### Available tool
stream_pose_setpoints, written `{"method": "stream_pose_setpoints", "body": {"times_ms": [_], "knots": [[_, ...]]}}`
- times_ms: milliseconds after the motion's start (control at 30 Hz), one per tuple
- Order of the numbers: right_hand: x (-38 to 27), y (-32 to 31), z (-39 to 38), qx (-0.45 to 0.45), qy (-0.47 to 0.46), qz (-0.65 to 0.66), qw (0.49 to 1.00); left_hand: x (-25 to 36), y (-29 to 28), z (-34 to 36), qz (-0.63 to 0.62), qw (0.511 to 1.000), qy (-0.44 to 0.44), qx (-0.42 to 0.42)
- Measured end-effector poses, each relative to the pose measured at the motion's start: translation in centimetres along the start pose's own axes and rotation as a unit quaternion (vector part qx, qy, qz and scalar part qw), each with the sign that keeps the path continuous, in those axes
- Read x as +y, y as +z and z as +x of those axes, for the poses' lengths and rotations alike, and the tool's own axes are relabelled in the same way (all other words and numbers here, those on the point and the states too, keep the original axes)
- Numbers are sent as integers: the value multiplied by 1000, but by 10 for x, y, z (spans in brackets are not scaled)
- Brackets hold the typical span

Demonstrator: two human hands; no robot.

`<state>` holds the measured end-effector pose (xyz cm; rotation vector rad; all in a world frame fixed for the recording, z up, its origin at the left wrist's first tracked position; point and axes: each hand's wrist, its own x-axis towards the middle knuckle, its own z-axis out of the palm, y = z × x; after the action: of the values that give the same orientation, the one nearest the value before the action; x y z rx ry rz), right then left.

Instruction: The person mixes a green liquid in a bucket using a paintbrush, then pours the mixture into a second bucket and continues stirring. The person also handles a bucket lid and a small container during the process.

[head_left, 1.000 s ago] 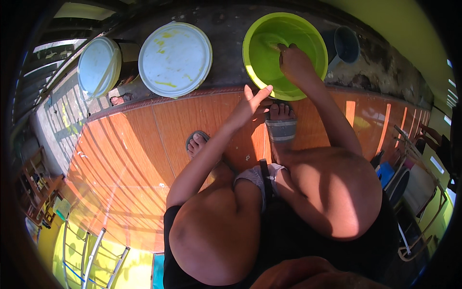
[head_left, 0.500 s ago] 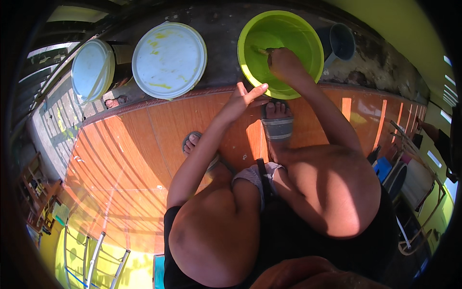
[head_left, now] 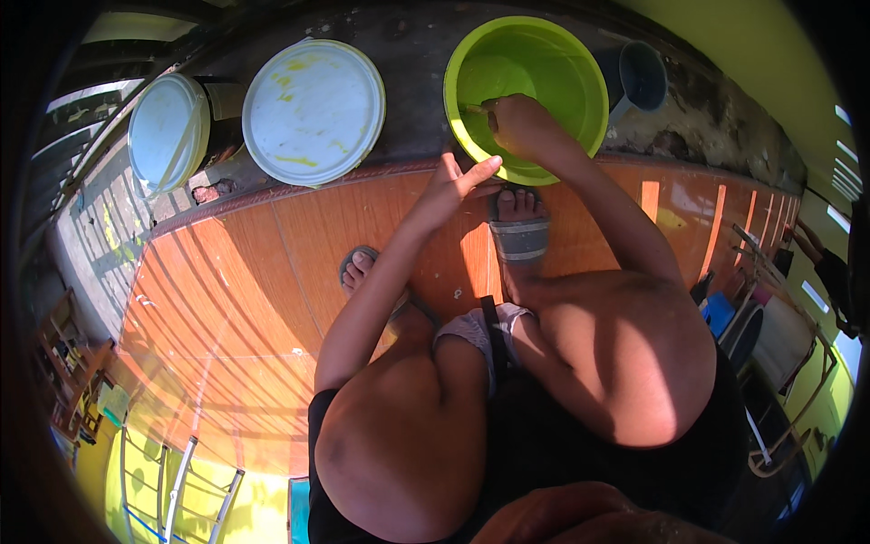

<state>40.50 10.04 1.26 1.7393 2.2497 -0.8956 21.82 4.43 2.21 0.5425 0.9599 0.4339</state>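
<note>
A lime-green plastic basin (head_left: 582, 104) stands in front of me at the far side of the tiled floor, with liquid or a glossy bottom inside. My left hand (head_left: 450, 187) grips its near left rim, the thumb lying on the edge and the other fingers partly hidden. Inside the basin, my right hand (head_left: 524, 127) is closed around a short, thin, yellowish stick-like thing (head_left: 473, 108). Only its end shows beyond my fingers, pointing left, so its kind is unclear.
Left of the basin are a large bucket with a yellow-smeared white lid (head_left: 313, 113) and a smaller lidded bucket (head_left: 168, 131). A dark grey dipper (head_left: 643, 77) lies at its right. My sandalled feet (head_left: 519, 227) rest on the tiles. Folded chairs (head_left: 784, 335) stand far right.
My right hand has shifted slightly left and nearer within the basin, carrying the stick-like thing. My left hand keeps its place at the rim.
</note>
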Motion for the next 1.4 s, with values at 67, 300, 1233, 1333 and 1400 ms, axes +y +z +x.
{"method": "stream_pose_setpoints", "body": {"times_ms": [67, 300, 1233, 1333, 1400], "knots": [[-2, -1, 10, 40, 64, -46, 996, -1, 3, -2, 42, 998, 20, 31], [18, -8, 11, 7, 172, -142, 975, 1, 1, 0, 16, 1000, -6, 12], [7, -104, -76, 151, 100, 35, 983, -8, 6, -2, 23, 996, 52, 61], [17, -73, -52, 135, 87, 13, 987, -8, 5, -2, 27, 996, 44, 68], [20, -48, -28, 121, 77, -22, 989, -7, 6, -1, 17, 997, 41, 62]]}}
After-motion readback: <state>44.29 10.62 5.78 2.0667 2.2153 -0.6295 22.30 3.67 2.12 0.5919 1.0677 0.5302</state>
